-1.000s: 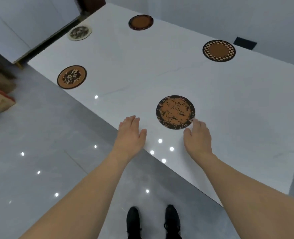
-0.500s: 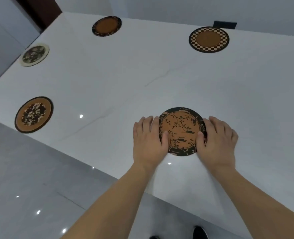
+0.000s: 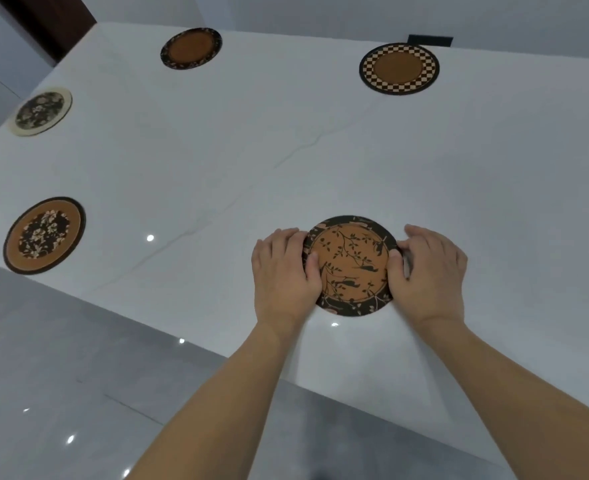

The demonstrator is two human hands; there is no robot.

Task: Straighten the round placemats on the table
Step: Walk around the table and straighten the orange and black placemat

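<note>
I see the left hand point(image 3: 284, 278) and right hand point(image 3: 428, 275) gripping opposite edges of the branch-pattern placemat point(image 3: 352, 265) — thumbs on top, fingers curled at its rim. It lies flat on the white table point(image 3: 320, 150) between the fingers — the checkered placemat point(image 3: 399, 68) sits well beyond the right fingertips.

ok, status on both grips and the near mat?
Left grip, right grip: holding the branch-pattern placemat at opposite edges, thumbs on top. Mat flat on the white table. Nothing in its way.
</note>
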